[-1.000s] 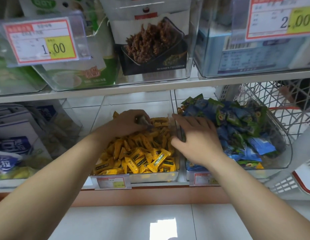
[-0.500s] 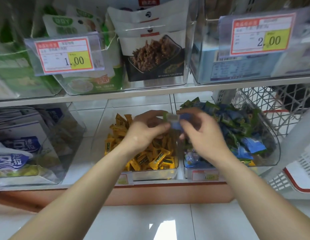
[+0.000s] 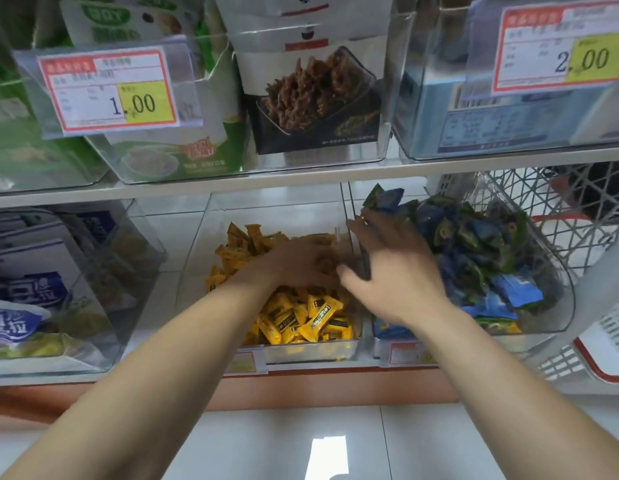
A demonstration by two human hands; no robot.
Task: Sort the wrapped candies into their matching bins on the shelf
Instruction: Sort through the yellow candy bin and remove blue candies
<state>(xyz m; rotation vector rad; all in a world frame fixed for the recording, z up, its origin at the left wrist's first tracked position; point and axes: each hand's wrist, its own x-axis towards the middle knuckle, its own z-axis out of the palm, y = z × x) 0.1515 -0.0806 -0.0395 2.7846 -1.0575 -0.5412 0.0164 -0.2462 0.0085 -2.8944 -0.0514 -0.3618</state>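
Pulled apart after meeting over the divider half a second ago. Lowered the left hand [image 3: 301, 265] back onto the yellow candies [image 3: 302, 317], fingers too blurred to read. Swung the right hand [image 3: 394, 271] out to 3 o'clock of it, fingers spread, above the blue candies [image 3: 474, 244]. No longer pinching the small blue candy held between both then.
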